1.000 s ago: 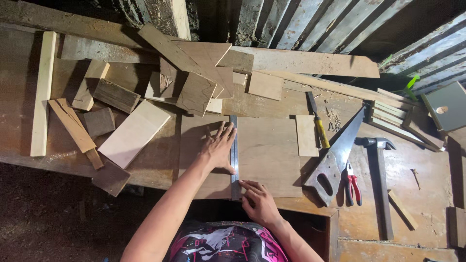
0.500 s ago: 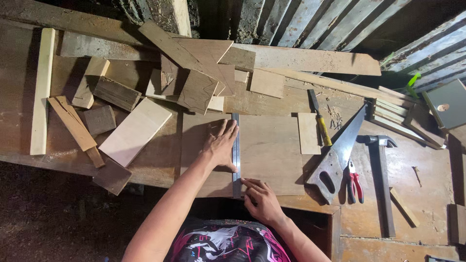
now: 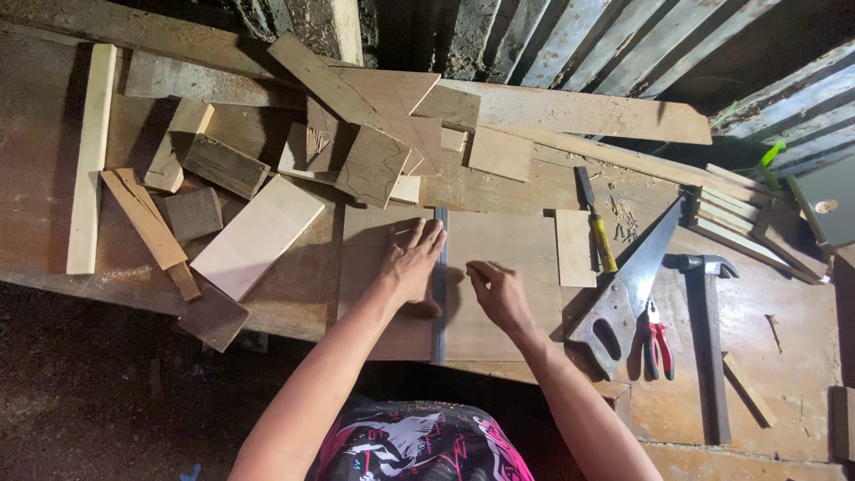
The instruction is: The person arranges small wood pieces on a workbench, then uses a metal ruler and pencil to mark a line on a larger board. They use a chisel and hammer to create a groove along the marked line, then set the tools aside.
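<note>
Far left: long pale strip (image 3: pixel 89 160) stands along the bench, then a loose pile of offcuts (image 3: pixel 200 178) and a pale rectangular board (image 3: pixel 258 236) lying angled. Dark scrap (image 3: pixel 214 318) overhangs the bench's front edge.

Centre: flat plywood panel (image 3: pixel 499 267) lies on the bench (image 3: pixel 784 356), its near edge close to the bench's front edge. Metal ruler (image 3: pixel 439 285) runs front-to-back across it, left of the panel's middle.

Left hand (image 3: pixel 412 263): flat, fingers spread, pressing down on the ruler's left edge and the panel. Not closed on anything.

Right hand (image 3: pixel 499 289): just right of the ruler, fingers pinched together at the panel surface close to the ruler's edge. Something small may be in the pinch; cannot tell what. Hands are near each other with the ruler between them.

Right of the panel: small pale strip (image 3: pixel 574 248) touching the panel's edge, yellow-handled chisel (image 3: pixel 597 223) beside it, then handsaw (image 3: pixel 628 289) with its handle near the right forearm, red pliers (image 3: pixel 657 337), hammer (image 3: pixel 710 338).

Open room: bare panel right of the ruler up to the pale strip; bare bench front right beyond the hammer. Back edge is crowded with planks (image 3: pixel 570 111).
</note>
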